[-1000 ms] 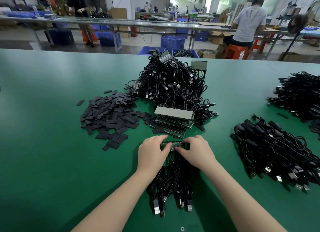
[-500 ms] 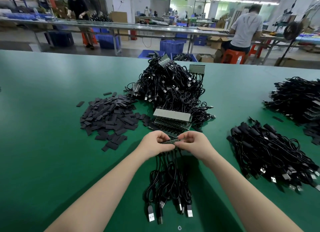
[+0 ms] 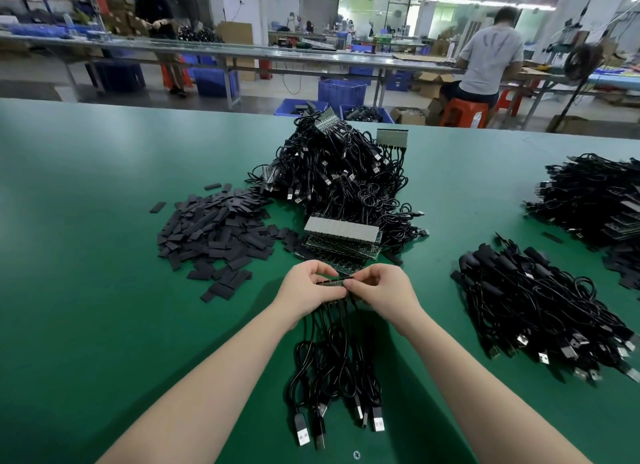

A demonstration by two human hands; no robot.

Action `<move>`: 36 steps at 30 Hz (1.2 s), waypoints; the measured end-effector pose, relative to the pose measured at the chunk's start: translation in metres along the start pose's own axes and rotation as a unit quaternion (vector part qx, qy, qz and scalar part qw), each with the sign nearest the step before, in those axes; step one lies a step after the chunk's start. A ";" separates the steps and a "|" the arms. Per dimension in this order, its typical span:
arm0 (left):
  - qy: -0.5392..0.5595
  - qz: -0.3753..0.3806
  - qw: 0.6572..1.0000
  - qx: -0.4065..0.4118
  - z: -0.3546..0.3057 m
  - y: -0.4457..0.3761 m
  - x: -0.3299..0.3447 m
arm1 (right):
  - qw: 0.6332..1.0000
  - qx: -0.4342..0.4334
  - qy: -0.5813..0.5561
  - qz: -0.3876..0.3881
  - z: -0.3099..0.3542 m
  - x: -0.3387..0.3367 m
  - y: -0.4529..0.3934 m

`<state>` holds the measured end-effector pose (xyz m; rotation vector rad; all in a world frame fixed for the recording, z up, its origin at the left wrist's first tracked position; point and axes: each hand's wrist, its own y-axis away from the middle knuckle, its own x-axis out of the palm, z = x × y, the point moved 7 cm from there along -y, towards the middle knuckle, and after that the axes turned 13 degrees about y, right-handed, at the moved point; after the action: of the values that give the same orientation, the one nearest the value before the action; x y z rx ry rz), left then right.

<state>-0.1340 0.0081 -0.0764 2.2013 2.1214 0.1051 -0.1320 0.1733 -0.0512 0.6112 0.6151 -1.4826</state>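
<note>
A narrow green circuit board strip is held edge-on just above the green table. My left hand grips its left end with curled fingers. My right hand pinches its right part, thumb and fingers meeting mine at the middle. Several black USB cables hang from the strip toward me, their plugs lying on the table. Both hands hide much of the strip.
A stack of similar board strips sits just beyond my hands, before a tangled heap of cables. Flat black sleeves are piled at left. Sleeved cables lie at right, another pile farther right. People work at benches behind.
The strip lay flat on the table under my fingertips; both hands have since lifted it, turned it on edge and closed round it, drawing the cables up slightly.
</note>
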 end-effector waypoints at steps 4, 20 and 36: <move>-0.018 -0.011 1.000 -0.011 0.001 0.000 0.002 | 1.000 0.001 0.022 -0.021 -0.002 0.002 0.003; -0.149 0.016 0.989 0.010 -0.006 0.004 0.016 | 0.964 0.003 0.027 -0.263 0.008 -0.087 0.049; -0.445 0.115 0.866 0.197 -0.024 0.036 0.055 | 0.902 -0.178 -0.160 -0.359 0.098 -0.124 0.076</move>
<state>-0.0985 0.0625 -0.0496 2.0305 1.4145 -1.1813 -0.0556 0.1919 0.1057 -0.1864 0.8757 -2.0287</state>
